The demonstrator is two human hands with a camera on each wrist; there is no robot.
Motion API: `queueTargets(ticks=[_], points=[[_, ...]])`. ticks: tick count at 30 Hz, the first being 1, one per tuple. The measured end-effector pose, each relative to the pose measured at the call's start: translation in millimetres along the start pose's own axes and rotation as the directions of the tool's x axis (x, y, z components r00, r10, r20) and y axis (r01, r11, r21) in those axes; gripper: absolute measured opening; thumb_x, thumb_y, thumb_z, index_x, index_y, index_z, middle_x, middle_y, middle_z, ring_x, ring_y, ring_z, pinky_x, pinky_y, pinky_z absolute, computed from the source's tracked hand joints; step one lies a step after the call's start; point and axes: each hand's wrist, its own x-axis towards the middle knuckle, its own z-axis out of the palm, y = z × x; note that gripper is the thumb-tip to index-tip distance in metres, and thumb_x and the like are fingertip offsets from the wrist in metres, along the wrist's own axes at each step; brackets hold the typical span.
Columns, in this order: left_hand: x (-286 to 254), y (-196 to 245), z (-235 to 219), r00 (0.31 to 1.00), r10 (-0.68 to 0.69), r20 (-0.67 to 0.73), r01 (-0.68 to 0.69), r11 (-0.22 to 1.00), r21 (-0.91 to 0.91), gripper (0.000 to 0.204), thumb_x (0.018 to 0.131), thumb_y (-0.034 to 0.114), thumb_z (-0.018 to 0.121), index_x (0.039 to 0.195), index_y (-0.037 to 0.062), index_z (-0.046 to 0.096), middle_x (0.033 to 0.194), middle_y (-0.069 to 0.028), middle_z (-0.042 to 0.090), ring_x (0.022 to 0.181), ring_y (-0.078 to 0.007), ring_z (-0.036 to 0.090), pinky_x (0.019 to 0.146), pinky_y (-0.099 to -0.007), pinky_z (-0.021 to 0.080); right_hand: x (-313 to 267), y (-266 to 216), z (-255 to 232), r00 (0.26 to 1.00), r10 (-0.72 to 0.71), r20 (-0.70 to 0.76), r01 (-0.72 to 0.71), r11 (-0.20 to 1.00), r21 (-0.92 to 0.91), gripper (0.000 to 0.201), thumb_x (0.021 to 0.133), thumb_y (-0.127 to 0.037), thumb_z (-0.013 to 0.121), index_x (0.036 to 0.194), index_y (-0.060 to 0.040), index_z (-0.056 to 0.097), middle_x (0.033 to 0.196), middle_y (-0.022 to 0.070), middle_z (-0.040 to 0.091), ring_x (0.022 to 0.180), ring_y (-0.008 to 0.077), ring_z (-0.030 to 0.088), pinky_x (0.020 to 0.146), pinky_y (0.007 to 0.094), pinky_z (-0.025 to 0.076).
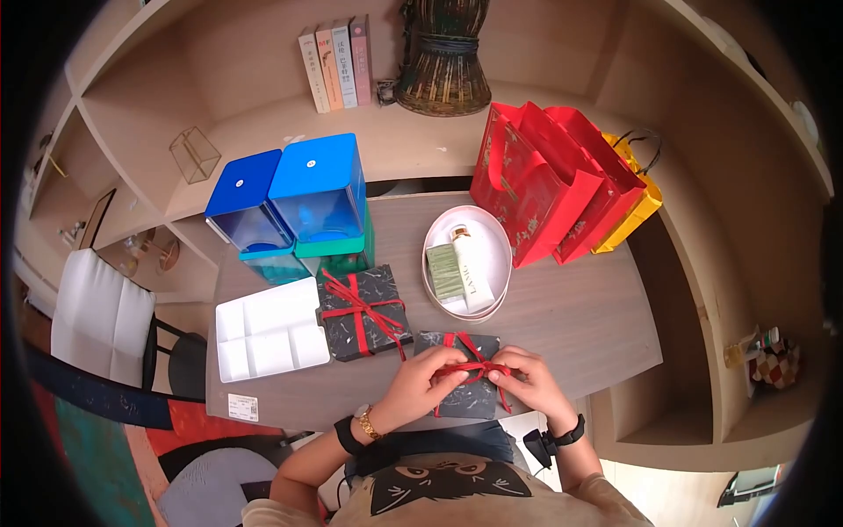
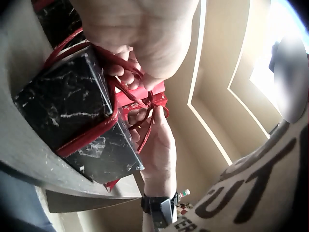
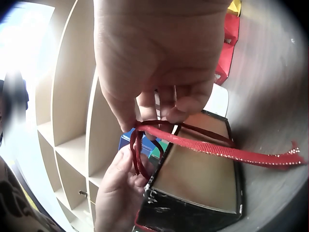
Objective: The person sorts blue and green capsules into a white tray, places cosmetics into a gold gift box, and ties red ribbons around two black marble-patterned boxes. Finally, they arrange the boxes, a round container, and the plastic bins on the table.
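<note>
Left hand (image 1: 426, 378): grip closed, pinching ribbon (image 3: 207, 147)
Right hand (image 1: 529, 379): grip closed, pinching ribbon
Box (image 1: 467, 402): beneath ribbon
Tub (image 1: 500, 259): box's 12 o'clock

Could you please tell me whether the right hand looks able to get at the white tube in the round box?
Probably yes, once free: the right hand pinches the red ribbon, but the round box stands open nearby and nothing appears to lie over the white tube.
</note>
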Motion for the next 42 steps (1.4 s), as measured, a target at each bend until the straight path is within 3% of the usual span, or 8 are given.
queueTargets(ticks=[4, 7, 10, 17, 27, 36, 40, 42], points=[[9.4, 11.9, 0.3, 0.991, -0.134, 0.014, 0.135, 0.982, -0.129, 0.028, 0.093, 0.005, 0.061, 0.120, 0.0031, 0.058, 0.099, -0.0083, 0.063, 0.080, -0.0167, 0.065, 0.072, -0.0314, 0.052, -0.7, -7.0, 3.5, 0.996, -0.077, -0.043, 0.071, 0.990, -0.119, 0.013, 0.088, -0.011, 0.069, 0.096, -0.0010, 0.068, 0.081, 0.0082, 0.061, 0.072, 0.0191, 0.060, 0.064, 0.0302, 0.046], [28.5, 10.9, -2.8, 0.979, 0.204, 0.017, -0.204, 0.960, 0.193, 0.028, 0.091, 0.004, 0.061, 0.119, 0.0039, 0.060, 0.099, -0.0104, 0.065, 0.080, -0.0234, 0.065, 0.073, -0.0335, 0.052, -1.5, -7.8, 3.7, 0.995, -0.086, -0.046, 0.079, 0.988, -0.131, 0.015, 0.088, -0.009, 0.068, 0.100, -0.0011, 0.069, 0.083, 0.0091, 0.063, 0.075, 0.0206, 0.062, 0.066, 0.0304, 0.048], [37.1, 4.3, -12.0, 0.938, 0.148, 0.314, -0.205, 0.966, 0.157, 0.022, 0.089, 0.008, 0.062, 0.110, 0.0045, 0.065, 0.095, -0.0116, 0.064, 0.082, -0.0335, 0.064, 0.075, -0.0397, 0.052, -3.1, -12.6, 2.6, 0.993, -0.100, -0.059, 0.093, 0.989, -0.118, 0.015, 0.087, -0.006, 0.068, 0.101, -0.0010, 0.070, 0.085, 0.0091, 0.065, 0.075, 0.0207, 0.063, 0.067, 0.0301, 0.049], [33.8, 10.1, -25.0, 0.952, 0.267, 0.150, -0.306, 0.839, 0.450, 0.014, 0.085, 0.011, 0.067, 0.098, 0.0073, 0.071, 0.092, -0.0084, 0.066, 0.079, -0.0263, 0.066, 0.069, -0.0357, 0.054, -10.5, -11.9, 5.9, 0.976, 0.107, -0.188, -0.118, 0.992, -0.048, 0.015, 0.085, -0.002, 0.068, 0.100, -0.0012, 0.072, 0.081, 0.0081, 0.064, 0.066, 0.0169, 0.062, 0.060, 0.0286, 0.049], [15.1, 9.2, -49.4, 0.961, 0.274, 0.033, -0.222, 0.697, 0.682, 0.009, 0.084, 0.014, 0.070, 0.087, 0.0065, 0.069, 0.076, -0.0071, 0.060, 0.065, -0.0251, 0.061, 0.057, -0.0358, 0.050, -28.2, -17.2, -24.8, 0.954, 0.030, -0.297, -0.092, 0.976, -0.199, 0.006, 0.082, -0.004, 0.072, 0.086, 0.0002, 0.074, 0.065, 0.0026, 0.056, 0.060, 0.0107, 0.048, 0.053, 0.0263, 0.034], [-14.0, 7.8, -96.0, 0.934, 0.210, -0.289, 0.032, 0.757, 0.653, 0.009, 0.084, 0.010, 0.070, 0.083, 0.0026, 0.066, 0.071, -0.0105, 0.057, 0.059, -0.0293, 0.058, 0.053, -0.0375, 0.046, -84.6, 9.5, -106.3, 0.708, 0.143, -0.692, 0.028, 0.973, 0.229, 0.011, 0.089, -0.012, 0.065, 0.090, -0.0018, 0.070, 0.070, -0.0055, 0.057, 0.056, 0.0004, 0.033, 0.051, 0.0196, 0.021], [-14.1, 8.1, -89.6, 0.938, 0.224, -0.266, 0.013, 0.742, 0.670, 0.009, 0.085, 0.012, 0.070, 0.084, 0.0031, 0.066, 0.071, -0.0100, 0.057, 0.060, -0.0289, 0.058, 0.053, -0.0371, 0.046, -68.8, 13.5, -104.2, 0.571, -0.048, -0.819, -0.219, 0.953, -0.209, 0.028, 0.086, -0.002, 0.060, 0.114, -0.0010, 0.063, 0.097, 0.0047, 0.064, 0.082, 0.0108, 0.055, 0.074, 0.0254, 0.045], [-11.3, 10.1, -86.5, 0.940, 0.238, -0.245, -0.008, 0.733, 0.680, 0.010, 0.085, 0.012, 0.071, 0.084, 0.0035, 0.066, 0.071, -0.0095, 0.057, 0.060, -0.0285, 0.059, 0.053, -0.0369, 0.047, -61.2, -2.3, -91.2, 0.653, -0.210, -0.728, -0.288, 0.820, -0.495, 0.045, 0.078, 0.002, 0.062, 0.123, -0.0022, 0.058, 0.115, 0.0120, 0.060, 0.110, 0.0264, 0.056, 0.098, 0.0366, 0.042]])
